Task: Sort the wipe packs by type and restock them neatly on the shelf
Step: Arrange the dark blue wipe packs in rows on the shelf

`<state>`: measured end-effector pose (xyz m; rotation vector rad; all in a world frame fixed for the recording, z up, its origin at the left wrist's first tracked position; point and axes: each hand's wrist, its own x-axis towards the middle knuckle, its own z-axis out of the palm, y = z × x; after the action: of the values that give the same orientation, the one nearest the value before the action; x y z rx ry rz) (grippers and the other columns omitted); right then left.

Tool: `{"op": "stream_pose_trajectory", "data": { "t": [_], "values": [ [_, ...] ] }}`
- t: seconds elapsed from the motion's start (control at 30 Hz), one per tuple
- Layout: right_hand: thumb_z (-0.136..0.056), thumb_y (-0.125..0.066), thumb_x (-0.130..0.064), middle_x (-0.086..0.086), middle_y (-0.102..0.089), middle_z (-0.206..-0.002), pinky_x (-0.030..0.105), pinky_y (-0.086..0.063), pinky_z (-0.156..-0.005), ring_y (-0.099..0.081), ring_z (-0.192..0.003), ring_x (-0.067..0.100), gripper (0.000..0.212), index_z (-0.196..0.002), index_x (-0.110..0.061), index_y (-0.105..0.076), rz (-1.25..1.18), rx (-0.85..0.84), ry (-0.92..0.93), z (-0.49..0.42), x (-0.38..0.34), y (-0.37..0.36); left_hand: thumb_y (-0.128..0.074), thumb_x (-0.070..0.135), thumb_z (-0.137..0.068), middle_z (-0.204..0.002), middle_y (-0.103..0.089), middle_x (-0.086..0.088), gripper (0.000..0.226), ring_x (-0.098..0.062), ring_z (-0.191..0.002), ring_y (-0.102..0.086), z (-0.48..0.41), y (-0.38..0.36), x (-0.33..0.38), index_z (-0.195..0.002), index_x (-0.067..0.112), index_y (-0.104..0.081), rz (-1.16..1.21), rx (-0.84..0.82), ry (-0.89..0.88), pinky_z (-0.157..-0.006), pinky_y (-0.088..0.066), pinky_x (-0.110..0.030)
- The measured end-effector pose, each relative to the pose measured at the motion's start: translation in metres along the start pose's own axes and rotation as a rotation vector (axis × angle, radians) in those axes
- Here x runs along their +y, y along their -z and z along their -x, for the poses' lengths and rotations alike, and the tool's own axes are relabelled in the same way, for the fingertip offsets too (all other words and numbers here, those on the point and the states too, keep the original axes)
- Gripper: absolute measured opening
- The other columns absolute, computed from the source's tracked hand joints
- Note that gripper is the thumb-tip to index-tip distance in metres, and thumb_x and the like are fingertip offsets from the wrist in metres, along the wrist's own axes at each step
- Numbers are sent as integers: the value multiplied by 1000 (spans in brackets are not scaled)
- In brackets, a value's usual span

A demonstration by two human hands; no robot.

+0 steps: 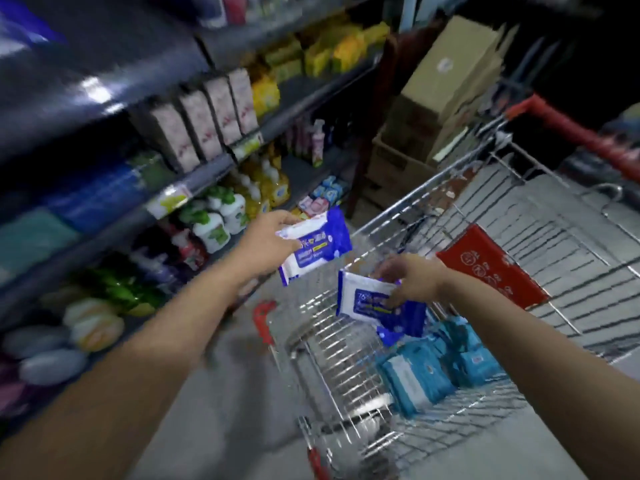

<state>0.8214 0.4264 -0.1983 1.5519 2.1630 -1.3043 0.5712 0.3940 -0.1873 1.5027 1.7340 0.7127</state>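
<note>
Left hand [268,233] grips one blue wipe pack [317,245]; right hand [410,277] pinches another pack [367,299] over the cart [346,375]

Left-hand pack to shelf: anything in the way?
Nothing visible. Left hand holds the blue-and-white pack in open air between cart and shelf; right hand holds a second pack over the cart. Target slot too blurred to tell.

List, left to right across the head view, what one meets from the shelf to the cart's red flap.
Shelf → left hand → left pack → right pack → right hand → red flap.
</note>
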Motion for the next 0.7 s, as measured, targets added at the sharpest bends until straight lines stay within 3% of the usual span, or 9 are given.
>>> {"op": "stream_pose_trajectory", "data": {
  "t": [0.1, 0.2, 0.27, 0.37, 0.43, 0.57, 0.7],
  "values": [
    [-64, -74, 7, 18, -68, -89, 25, -44, -67, -54, -78, 11, 32, -96, 4, -67, -5, 12, 144, 12, -84, -12, -65, -1, -83, -102, -63, -2, 30, -13, -95, -57, 44, 92, -12, -112, 6, -65, -20, 72, -74, -68, -38, -13],
    [-66, -75, 8, 0, -67, -78, 25, -45, -64, -57, -70, 5, 30, -82, -16, -66, 15, 22, 336, 13, -172, -24, -64, 1, -83, -95, -68, 0, 24, -11, -83, -58, 84, 182, -25, -103, 14, -67, -58, 198, -115, -72, -44, -20],
    [-67, -76, 1, -2, -70, -79, 27, -47, -64, -60, -70, 1, 27, -81, -18, -63, 29, 35, 426, 9, -226, -29, -63, 3, -84, -92, -69, 4, 23, -11, -81, -62, 103, 233, -34, -101, 19, -66, -62, 289, -135, -76, -46, -24],
    [-70, -76, 0, 1, -72, -84, 31, -50, -69, -64, -75, 4, 25, -87, -12, -63, 20, 49, 548, -3, -291, -30, -61, 5, -87, -90, -66, 11, 22, -7, -80, -60, 116, 291, -46, -104, 19, -65, -63, 446, -155, -73, -43, -12],
    [-74, -74, 7, -4, -72, -85, 26, -51, -72, -64, -78, 4, 27, -89, -15, -65, 36, 75, 618, -11, -325, -27, -61, 7, -88, -94, -66, 8, 22, -8, -82, -60, 117, 319, -53, -103, 23, -64, -43, 523, -155, -72, -43, -10],
    [-73, -74, 3, -10, -65, -78, 18, -46, -65, -59, -72, 0, 34, -78, -27, -61, 158, 121, 703, -32, -377, -10, -63, 8, -87, -102, -69, 0, 22, -17, -92, -63, 94, 356, -67, -106, 20, -65, 21, 607, -113, -83, -48, -27],
    [-74, -75, 0, -12, -66, -79, 12, -44, -63, -56, -68, -5, 29, -81, -26, -64, 207, 156, 740, -68, -410, 17, -65, 11, -86, -100, -65, 2, 21, -9, -81, -57, 47, 389, -76, -107, 16, -64, 30, 639, -43, -69, -42, -12]
  ]
}}
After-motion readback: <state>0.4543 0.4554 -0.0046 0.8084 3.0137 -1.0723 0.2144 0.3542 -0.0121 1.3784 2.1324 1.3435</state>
